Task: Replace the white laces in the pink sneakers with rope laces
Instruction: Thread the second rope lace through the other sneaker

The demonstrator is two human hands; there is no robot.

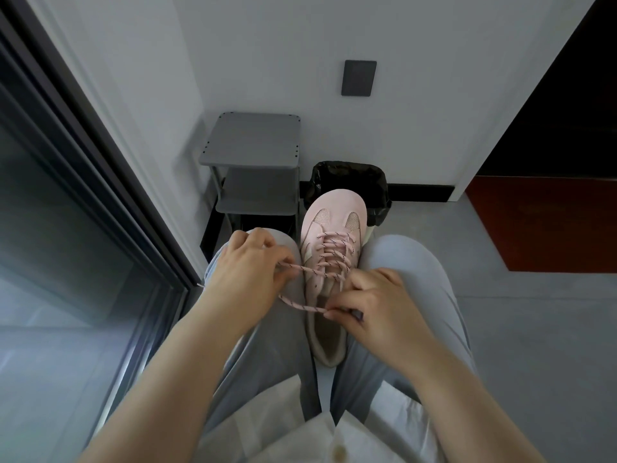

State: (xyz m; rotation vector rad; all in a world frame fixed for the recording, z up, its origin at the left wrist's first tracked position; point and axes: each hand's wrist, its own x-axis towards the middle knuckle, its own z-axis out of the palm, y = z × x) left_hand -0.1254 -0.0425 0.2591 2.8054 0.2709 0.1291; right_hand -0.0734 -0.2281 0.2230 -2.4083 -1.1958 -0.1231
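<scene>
Fingers pinch braided lace (suede sneaker).

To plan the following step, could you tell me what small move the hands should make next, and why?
Probably draw both hands apart to tighten the rope lace: it already crosses the visible eyelets of the pink sneaker, the left hand grips one strand, the right hand pinches an end, and slack shows between them.

No text, label, brand, number or sign can be read anywhere; the sneaker's side mark is too hidden.
</scene>
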